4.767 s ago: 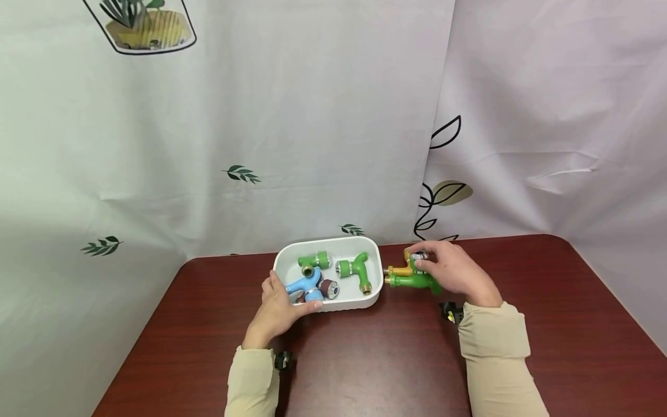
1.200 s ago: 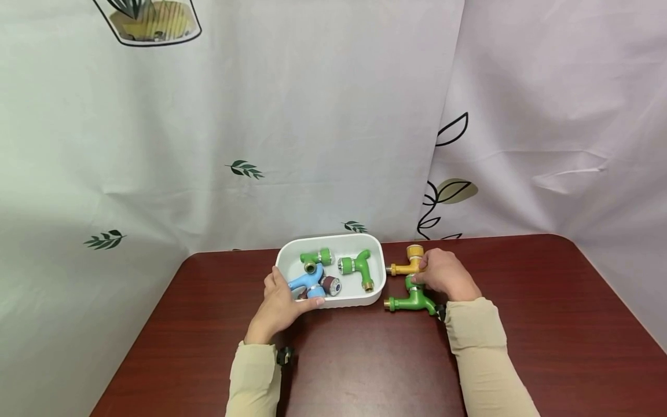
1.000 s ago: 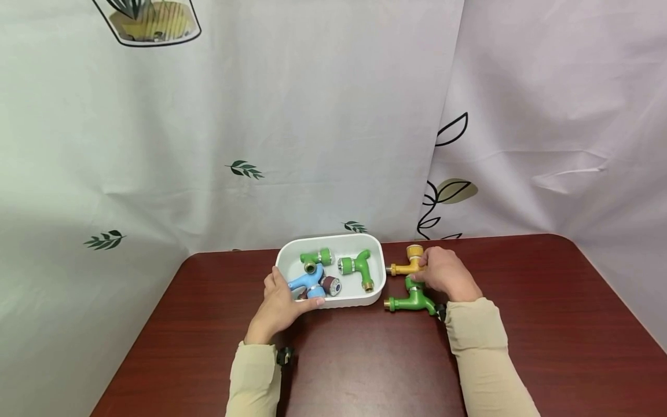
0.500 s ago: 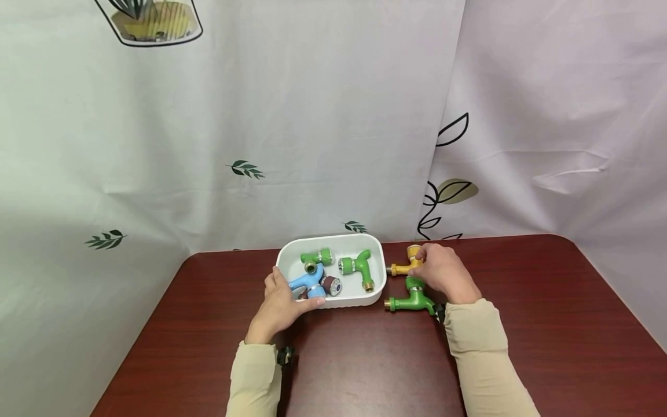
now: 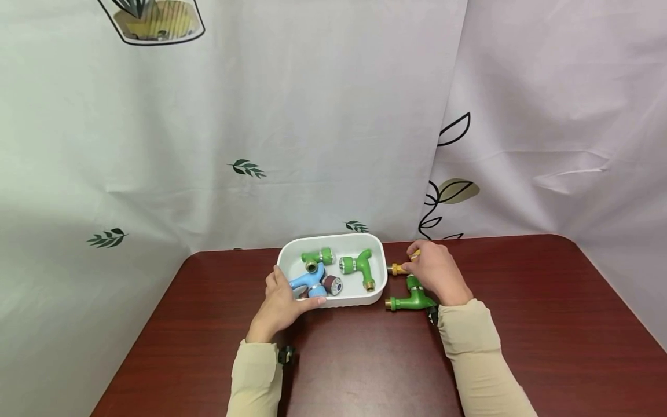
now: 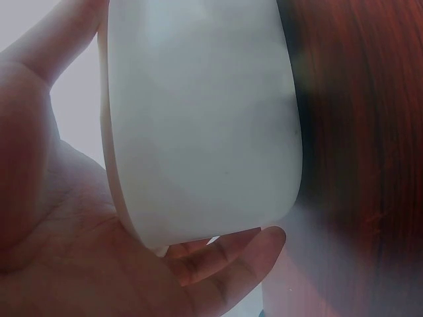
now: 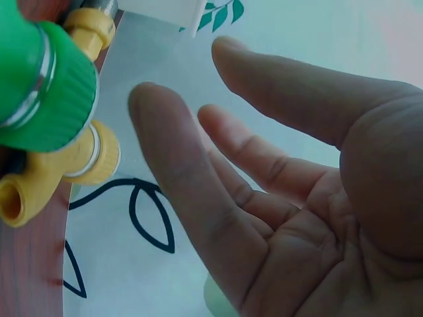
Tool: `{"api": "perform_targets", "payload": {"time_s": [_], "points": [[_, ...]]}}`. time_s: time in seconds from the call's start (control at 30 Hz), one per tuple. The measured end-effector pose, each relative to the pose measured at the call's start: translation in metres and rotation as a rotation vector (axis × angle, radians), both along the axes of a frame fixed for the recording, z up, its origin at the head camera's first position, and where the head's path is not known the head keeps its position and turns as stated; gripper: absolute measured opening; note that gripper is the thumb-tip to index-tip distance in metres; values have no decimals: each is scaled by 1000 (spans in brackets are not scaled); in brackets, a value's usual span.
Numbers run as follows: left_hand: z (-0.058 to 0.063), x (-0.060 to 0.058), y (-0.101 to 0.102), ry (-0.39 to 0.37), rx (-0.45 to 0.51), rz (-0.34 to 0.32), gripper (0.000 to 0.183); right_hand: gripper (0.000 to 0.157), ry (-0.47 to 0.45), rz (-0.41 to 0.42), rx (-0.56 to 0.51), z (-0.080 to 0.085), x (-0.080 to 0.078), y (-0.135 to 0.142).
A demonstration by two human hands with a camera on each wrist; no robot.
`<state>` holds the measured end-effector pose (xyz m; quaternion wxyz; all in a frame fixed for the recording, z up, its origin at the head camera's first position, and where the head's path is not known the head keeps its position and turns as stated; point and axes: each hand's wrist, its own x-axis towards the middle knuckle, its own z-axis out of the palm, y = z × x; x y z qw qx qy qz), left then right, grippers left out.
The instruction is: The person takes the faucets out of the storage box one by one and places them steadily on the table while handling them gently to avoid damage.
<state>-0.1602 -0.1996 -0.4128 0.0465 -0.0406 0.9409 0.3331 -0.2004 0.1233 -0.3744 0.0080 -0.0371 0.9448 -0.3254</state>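
In the head view my left hand (image 5: pixel 276 302) holds the left end of a white plastic tray (image 5: pixel 359 300), thumb along its front rim and fingers round its side. The left wrist view shows the tray's outer wall (image 6: pixel 205 132) between thumb and fingers. My right hand (image 5: pixel 438 269) is over a yellow tap (image 5: pixel 398 269), hiding most of it in the head view. In the right wrist view its fingers (image 7: pixel 182 152) are spread with nothing between them, beside the yellow tap (image 7: pixel 43 175) and a green tap (image 7: pixel 56 99). That green tap (image 5: pixel 414 302) lies nearer the front.
Inside the tray lie two green taps, one at the back (image 5: pixel 318 256) and one at the right (image 5: pixel 365 271), plus a blue tap (image 5: pixel 312 282) and a dark-red knob (image 5: pixel 332 284). A patterned white curtain (image 5: pixel 333 127) hangs behind the brown table (image 5: pixel 354 359).
The green tap on the table was moved toward the front and let go, apart from the yellow one. My right hand has since shifted left and back over the yellow tap. My left hand stays put.
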Motion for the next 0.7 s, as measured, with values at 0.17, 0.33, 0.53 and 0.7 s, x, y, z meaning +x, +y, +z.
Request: {"api": "perform_targets", "payload": {"time_s": [0.17,0.33,0.53,0.7], "points": [[0,0,0,1,1,-2,140,30,59,5,-33,-1,1,-8],[1,0,1,3,-2,0,140,29,95,7,-63,-2,1,-16],[0,0,0,1,0,-2,140,28,151,-1,-90,-1,2,-22],[0,0,0,-4,2,-3,140,27,216,25,-128,-1,2,-28]]}}
